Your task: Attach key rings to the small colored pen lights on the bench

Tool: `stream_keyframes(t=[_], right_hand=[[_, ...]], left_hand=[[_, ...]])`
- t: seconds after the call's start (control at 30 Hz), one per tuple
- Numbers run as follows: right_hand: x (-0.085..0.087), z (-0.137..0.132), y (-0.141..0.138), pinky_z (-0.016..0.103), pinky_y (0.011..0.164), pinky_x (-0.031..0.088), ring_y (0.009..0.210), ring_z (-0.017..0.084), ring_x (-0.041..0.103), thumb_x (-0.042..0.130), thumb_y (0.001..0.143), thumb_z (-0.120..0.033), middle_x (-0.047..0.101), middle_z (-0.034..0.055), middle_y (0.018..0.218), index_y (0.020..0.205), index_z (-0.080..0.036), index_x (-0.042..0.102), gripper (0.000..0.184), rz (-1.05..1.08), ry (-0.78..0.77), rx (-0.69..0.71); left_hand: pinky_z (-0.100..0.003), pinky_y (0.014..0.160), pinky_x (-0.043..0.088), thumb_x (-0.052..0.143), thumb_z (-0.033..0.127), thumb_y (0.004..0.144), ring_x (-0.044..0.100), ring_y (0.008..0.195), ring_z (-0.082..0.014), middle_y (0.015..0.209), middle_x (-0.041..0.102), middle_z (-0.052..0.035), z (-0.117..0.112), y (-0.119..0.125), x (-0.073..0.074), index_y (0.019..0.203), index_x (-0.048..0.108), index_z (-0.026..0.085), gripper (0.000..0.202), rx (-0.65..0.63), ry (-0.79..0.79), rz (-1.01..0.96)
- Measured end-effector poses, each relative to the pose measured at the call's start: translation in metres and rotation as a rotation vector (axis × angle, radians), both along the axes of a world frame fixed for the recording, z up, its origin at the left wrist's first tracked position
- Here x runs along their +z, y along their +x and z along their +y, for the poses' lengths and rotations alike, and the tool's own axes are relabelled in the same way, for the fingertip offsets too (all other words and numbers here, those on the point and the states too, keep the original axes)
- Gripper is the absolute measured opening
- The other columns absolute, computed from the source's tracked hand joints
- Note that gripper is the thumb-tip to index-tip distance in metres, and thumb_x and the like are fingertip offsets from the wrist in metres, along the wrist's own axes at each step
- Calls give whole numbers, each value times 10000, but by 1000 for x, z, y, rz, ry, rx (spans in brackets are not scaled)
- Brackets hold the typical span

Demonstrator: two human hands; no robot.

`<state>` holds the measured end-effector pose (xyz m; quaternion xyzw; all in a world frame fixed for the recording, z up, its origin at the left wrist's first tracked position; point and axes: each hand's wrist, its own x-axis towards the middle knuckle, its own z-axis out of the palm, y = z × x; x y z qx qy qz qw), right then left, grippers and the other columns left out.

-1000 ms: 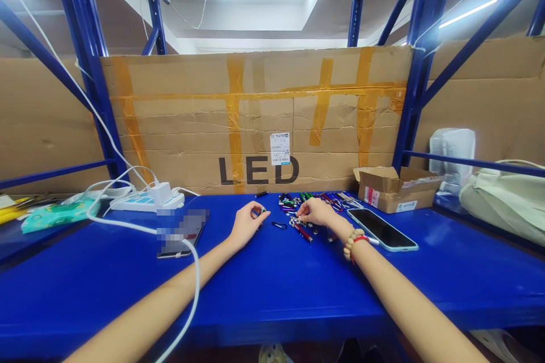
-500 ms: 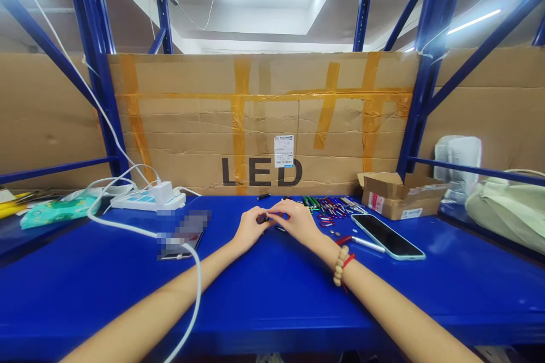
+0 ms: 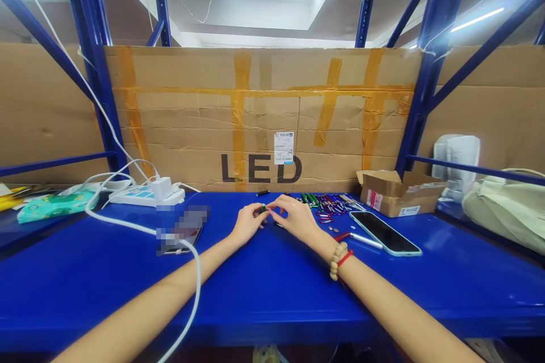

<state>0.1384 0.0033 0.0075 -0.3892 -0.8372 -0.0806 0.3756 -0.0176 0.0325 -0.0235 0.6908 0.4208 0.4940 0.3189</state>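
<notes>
Your left hand (image 3: 247, 224) grips a green piece (image 3: 263, 209); for the right hand (image 3: 297, 219), I cannot tell. Loose pinching may drop it.

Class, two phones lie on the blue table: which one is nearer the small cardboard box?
The mint-edged phone on the right, close to the box; the other phone, partly pixelated, lies at the left, near the white power strip.

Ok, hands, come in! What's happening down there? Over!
Left hand pinching small dark green piece. Right hand close beside it, contact unclear. White cable crosses in front of left forearm.
</notes>
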Motion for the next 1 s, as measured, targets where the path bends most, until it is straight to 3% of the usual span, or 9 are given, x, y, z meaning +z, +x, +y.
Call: stream_keyframes(t=[0.17, 0.3, 0.43, 0.57, 0.8, 1.0], right_hand=[[-1, -2, -2, 195, 578, 380, 689, 97, 570, 551, 808, -230, 643, 7, 822, 895, -213, 655, 136, -29, -33, 40], [-6, -2, -6, 223, 653, 420, 765, 124, 568, 546, 812, -241, 627, 30, 890, 974, -204, 639, 190, -125, -90, 97], [-13, -3, -14, 361, 874, 395, 1003, 205, 507, 498, 846, -373, 561, 83, 1116, 1168, -204, 554, 368, -258, -101, 136], [-17, -6, -23, 468, 940, 309, 1109, 258, 422, 379, 893, -427, 498, 107, 1210, 1220, -239, 526, 404, -400, -67, 131], [-20, -1, -22, 438, 954, 269, 1158, 232, 366, 402, 901, -366, 492, 85, 1205, 1032, -260, 649, 300, -378, -37, 134], [-17, 2, -16, 406, 910, 303, 1067, 207, 442, 562, 820, -347, 543, 58, 1104, 839, -234, 683, 166, -278, -122, 152]], left_hand=[[-226, 525, 514, 616, 325, 713, 595, 586, -111, 642, 592, -9, 5, -2, 0, 801, 613, 121, 222, 71, -163, -328], [-213, 528, 496, 577, 379, 738, 603, 614, -111, 693, 603, -19, 8, -6, 2, 868, 606, 127, 285, 148, -121, -481], [-207, 528, 465, 561, 408, 730, 597, 699, -137, 769, 635, -46, 11, -11, -1, 871, 621, 148, 302, 270, 2, -412], [-233, 579, 456, 522, 393, 753, 588, 742, -157, 833, 650, -58, 13, -13, -3, 887, 632, 165, 286, 342, 77, -310], [-271, 741, 450, 505, 359, 779, 595, 802, -165, 876, 664, -52, 10, -9, -1, 850, 642, 175, 240, 350, 197, -171], [-268, 741, 441, 484, 350, 792, 603, 803, -169, 846, 671, -39, 3, -7, 3, 820, 634, 176, 231, 263, 172, -83]])
